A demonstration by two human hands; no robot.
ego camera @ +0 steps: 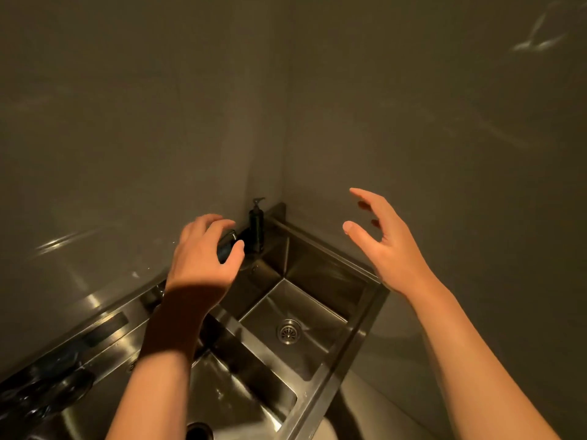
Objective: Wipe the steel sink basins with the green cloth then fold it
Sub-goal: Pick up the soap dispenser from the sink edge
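Two basins of the steel sink (357, 335) sit side by side in a corner, below both hands: the far basin (317, 281), with a round drain strainer (289, 331) in its floor, and the near basin (241, 395), whose floor looks wet. The left hand (203, 249) hangs above the back ledge with fingers loosely curled, gripping nothing that shows. It covers most of a dark tap fitting (228, 240), and its forearm crosses the strip of steel between the basins. The right hand (386, 246) is raised in front of the right wall, fingers spread and empty, apart from the sink. A black pump bottle (256, 228) stands upright on the ledge, right in the corner, just beside the tap. At the lower left a dark glossy shape (47, 389) lies on the steel worktop (104, 312); the dim light does not let me tell what it is. The steel is brushed and streaked with reflections. Plain grey walls (127, 122) meet behind the sink, with faint patches of reflected light on them.
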